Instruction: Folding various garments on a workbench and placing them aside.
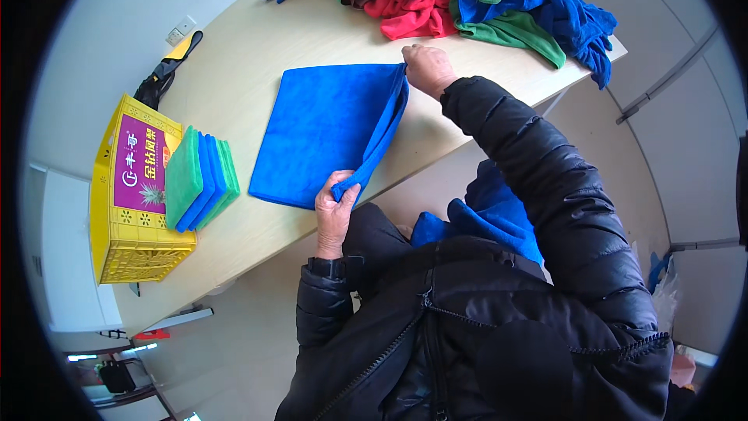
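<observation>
A blue cloth [323, 129], folded into a rough square, lies on the light wooden table in front of me. Its right edge is lifted off the tabletop, with the layers standing a little apart. My left hand [335, 214] pinches the near right corner at the table's front edge. At the far right corner, my right hand [427, 68] is closed on the same cloth, fingers curled in. More blue cloth [483, 214] hangs over my lap, below the table edge.
A heap of loose blue, green, red and brown cloths [417, 12] covers the table's far right end. On the left stands a yellow plastic crate [148, 253] with folded green and blue cloths [187, 175] leaning against it. Behind the crate lies a black and yellow strap-like item [164, 70].
</observation>
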